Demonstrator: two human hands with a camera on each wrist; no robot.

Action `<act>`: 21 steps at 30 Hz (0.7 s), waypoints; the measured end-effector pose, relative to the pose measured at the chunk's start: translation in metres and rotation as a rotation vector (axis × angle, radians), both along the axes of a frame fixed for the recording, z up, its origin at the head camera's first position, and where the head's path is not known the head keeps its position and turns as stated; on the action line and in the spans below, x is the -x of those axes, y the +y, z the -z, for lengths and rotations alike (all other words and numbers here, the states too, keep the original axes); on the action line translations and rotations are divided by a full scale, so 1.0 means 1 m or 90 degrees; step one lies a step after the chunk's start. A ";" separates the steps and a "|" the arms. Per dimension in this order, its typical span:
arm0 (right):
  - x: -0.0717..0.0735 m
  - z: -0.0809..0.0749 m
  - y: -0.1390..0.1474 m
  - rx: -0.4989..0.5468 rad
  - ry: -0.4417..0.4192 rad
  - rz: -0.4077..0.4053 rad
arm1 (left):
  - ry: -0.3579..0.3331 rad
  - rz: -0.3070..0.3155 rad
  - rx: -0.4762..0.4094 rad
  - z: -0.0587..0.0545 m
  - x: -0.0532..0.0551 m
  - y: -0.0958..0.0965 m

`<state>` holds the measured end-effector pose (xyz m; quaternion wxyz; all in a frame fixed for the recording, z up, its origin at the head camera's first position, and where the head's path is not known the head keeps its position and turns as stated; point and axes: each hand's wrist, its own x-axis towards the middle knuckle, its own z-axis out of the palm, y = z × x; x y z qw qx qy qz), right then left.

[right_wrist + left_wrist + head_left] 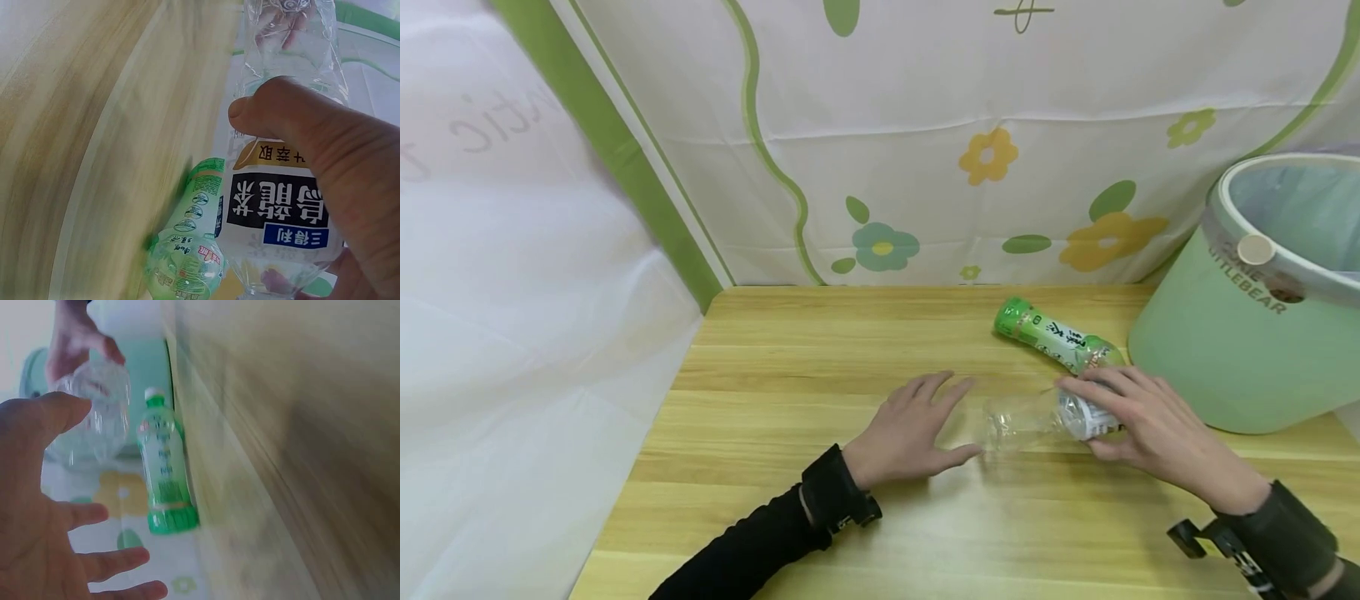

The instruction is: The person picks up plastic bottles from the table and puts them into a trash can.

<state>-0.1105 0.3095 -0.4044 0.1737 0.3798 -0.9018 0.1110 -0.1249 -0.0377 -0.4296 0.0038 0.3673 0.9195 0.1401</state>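
My right hand (pixel 1150 421) grips an empty clear plastic bottle (pixel 1018 423) around its labelled part, thumb across the side. The bottle lies sideways above the tabletop, its base pointing toward my left hand. In the right wrist view its label (pixel 275 200) shows white characters on black over a small blue patch. My left hand (pixel 913 432) spreads its fingers just beside the base and holds nothing. Behind the right hand, a green tea bottle (pixel 1052 335) with a green-and-white label lies on its side on the table; the left wrist view shows its white cap (pixel 154 392).
A pale green bin (pixel 1217 333) with a liner stands at the right, close to the green bottle's neck. The wooden table (pixel 760 400) meets a flower-printed cloth (pixel 917 167) along its back edge. White cloth (pixel 535 333) hangs on the left.
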 end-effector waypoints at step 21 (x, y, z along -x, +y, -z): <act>-0.005 0.000 0.000 0.022 0.000 0.004 | -0.077 -0.162 -0.013 0.000 0.023 -0.076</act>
